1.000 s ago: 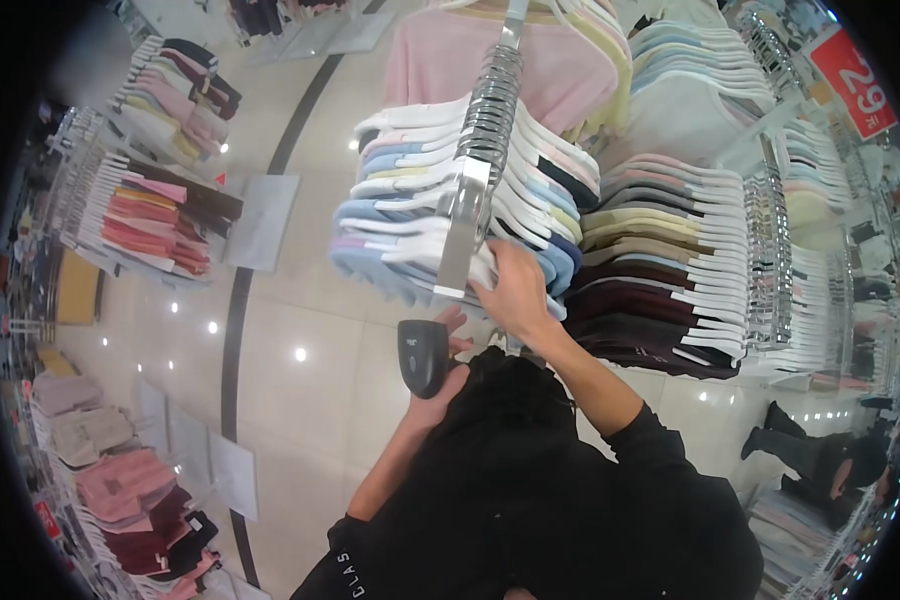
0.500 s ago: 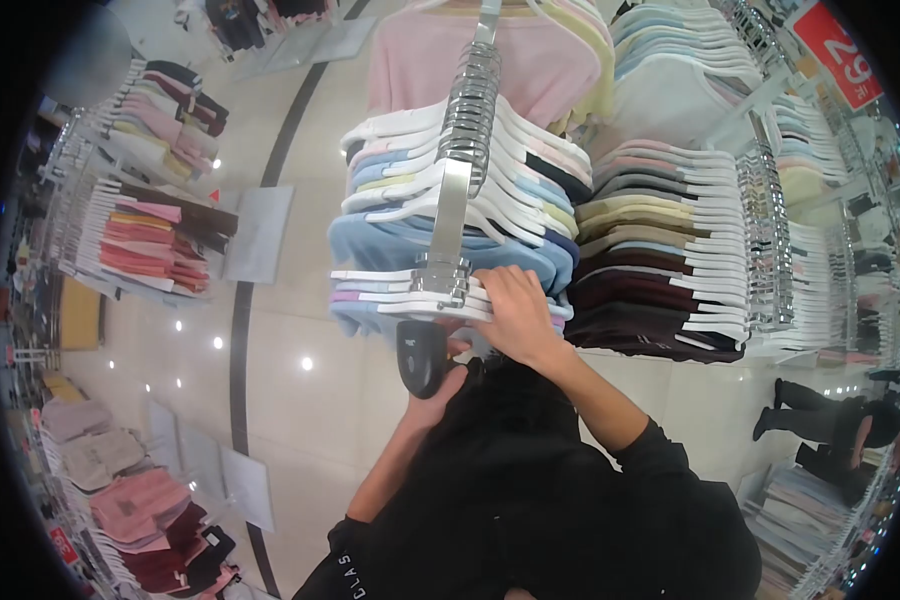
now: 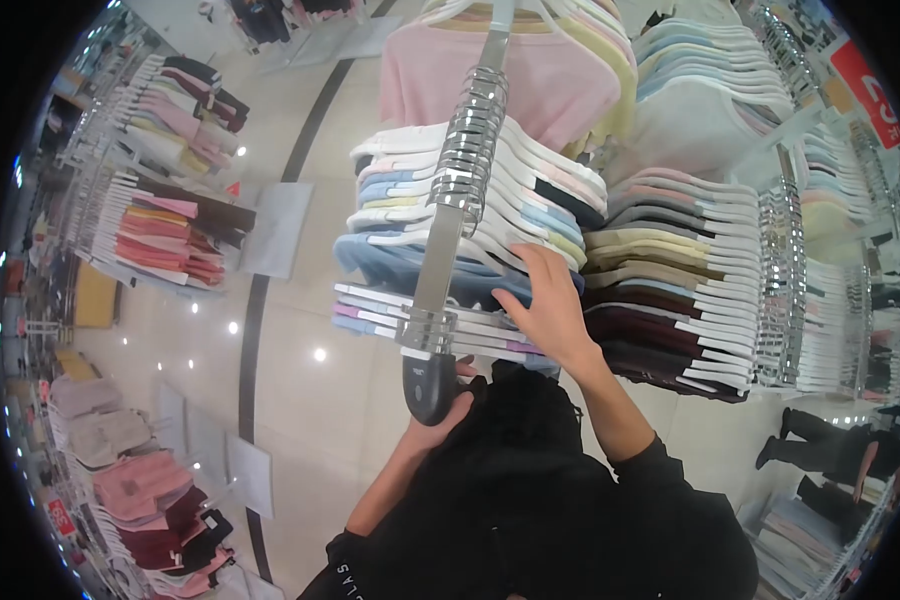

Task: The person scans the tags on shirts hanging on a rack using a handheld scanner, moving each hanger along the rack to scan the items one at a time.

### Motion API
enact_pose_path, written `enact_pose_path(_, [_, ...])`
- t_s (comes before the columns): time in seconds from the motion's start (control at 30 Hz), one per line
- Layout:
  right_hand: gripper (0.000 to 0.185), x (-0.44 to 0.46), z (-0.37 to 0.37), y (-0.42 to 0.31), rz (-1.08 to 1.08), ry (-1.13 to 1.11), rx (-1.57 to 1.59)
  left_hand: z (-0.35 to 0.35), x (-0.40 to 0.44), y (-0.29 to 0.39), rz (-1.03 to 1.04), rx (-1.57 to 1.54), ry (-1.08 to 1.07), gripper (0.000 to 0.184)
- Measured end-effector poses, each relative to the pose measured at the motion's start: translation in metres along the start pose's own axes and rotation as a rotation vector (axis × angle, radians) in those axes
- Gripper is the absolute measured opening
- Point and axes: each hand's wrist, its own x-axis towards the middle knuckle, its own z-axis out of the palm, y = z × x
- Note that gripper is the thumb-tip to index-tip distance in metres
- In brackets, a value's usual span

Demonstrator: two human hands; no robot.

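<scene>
In my left hand (image 3: 444,420) is a dark grey handheld barcode scanner (image 3: 428,388), my fingers wrapped round its grip below the near end of the metal rail (image 3: 436,268). My right hand (image 3: 553,305), thumb and fingers apart, reaches over the right side of the blue garment (image 3: 390,262); I cannot tell whether the fingertips touch it. Nearest me, a small bunch of white hangers (image 3: 370,305) with light-coloured clothes hangs apart from the blue garment. Farther along the rail are several more hangers (image 3: 410,142) with white, blue, yellow and black clothes.
A pink top (image 3: 500,75) faces me beyond the rail. To the right, a second row of brown, tan and maroon clothes (image 3: 660,320) hangs close by. Other racks (image 3: 160,240) stand left across the tiled floor (image 3: 315,420). Another person (image 3: 840,450) is at the lower right.
My right hand has let go of the nearest hangers and moved up and right to the blue garment, fingers spreading. The near bunch now hangs askew. The scanner appears slightly lower in view.
</scene>
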Motion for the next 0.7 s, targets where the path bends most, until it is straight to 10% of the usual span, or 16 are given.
enact_pose_path(0.7, [0.053, 0.028, 0.035, 0.018, 0.139, -0.219, 0.152, 0.036, 0.012, 0.025, -0.093, 0.574, -0.053, 0.034])
